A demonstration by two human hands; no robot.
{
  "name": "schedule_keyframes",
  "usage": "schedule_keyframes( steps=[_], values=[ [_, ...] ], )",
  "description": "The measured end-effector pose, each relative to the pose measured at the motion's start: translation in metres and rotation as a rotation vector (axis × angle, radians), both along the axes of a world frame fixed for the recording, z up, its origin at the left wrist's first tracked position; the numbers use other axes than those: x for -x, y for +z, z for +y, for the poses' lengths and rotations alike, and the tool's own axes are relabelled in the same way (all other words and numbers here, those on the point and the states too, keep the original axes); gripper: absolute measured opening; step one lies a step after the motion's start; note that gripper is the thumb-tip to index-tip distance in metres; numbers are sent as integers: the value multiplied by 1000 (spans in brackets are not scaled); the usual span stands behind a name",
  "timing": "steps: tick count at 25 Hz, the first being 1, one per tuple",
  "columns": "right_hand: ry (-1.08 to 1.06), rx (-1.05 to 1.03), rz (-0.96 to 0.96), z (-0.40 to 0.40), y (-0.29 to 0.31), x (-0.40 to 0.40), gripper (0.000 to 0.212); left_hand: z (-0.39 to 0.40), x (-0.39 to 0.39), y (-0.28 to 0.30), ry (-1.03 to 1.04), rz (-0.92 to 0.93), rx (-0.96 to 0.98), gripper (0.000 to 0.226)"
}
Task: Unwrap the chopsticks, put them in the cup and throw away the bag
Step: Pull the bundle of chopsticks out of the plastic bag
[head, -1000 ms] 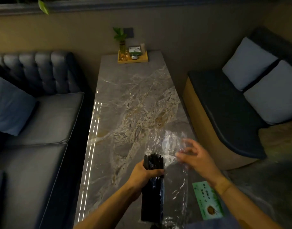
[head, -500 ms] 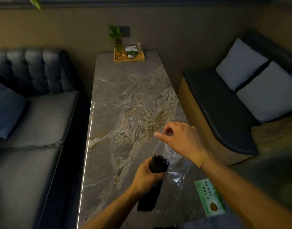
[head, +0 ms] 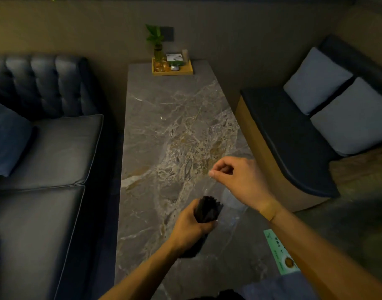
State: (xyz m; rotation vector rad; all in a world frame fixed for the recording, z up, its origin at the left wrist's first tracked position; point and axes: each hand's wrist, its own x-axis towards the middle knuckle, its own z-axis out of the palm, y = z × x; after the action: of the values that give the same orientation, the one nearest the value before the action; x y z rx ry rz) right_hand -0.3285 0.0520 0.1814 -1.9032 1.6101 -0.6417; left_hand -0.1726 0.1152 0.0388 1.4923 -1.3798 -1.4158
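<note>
My left hand (head: 191, 227) is closed around a bundle of black chopsticks (head: 207, 210), held upright and tilted over the near part of the marble table (head: 175, 126). Their tips stick out above my fist. My right hand (head: 240, 180) pinches the top edge of the clear plastic bag (head: 230, 200), which hangs down beside and around the bundle's lower part. The bag is faint and hard to trace. No cup is in view.
A wooden tray (head: 172, 69) with a plant in a vase and small items sits at the table's far end. A green printed card (head: 280, 252) lies at the near right edge. A dark sofa (head: 45, 148) stands left, a cushioned bench (head: 304, 126) right.
My right hand went from flat on the bag to a pinch on its top edge and lifted it. The chopstick tips now stand free above my left fist.
</note>
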Motion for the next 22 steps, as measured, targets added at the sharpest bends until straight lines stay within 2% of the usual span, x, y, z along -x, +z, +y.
schedule_keyframes(
  steps=[4,8,13,18,22],
  values=[
    [-13,70,-103,6,17,2,13,17,-34,-16,-41,-5,-105,38],
    [-56,65,-189,-1,29,14,9,32,-66,-25,15,2,-130,45],
    [-93,50,-249,-10,28,27,7,35,-83,-22,204,145,-169,25],
    [-112,13,-300,-17,24,37,8,34,-80,-17,373,143,-111,19],
    [-140,-33,-344,-22,16,47,8,31,-88,-14,414,59,43,21]
  ],
)
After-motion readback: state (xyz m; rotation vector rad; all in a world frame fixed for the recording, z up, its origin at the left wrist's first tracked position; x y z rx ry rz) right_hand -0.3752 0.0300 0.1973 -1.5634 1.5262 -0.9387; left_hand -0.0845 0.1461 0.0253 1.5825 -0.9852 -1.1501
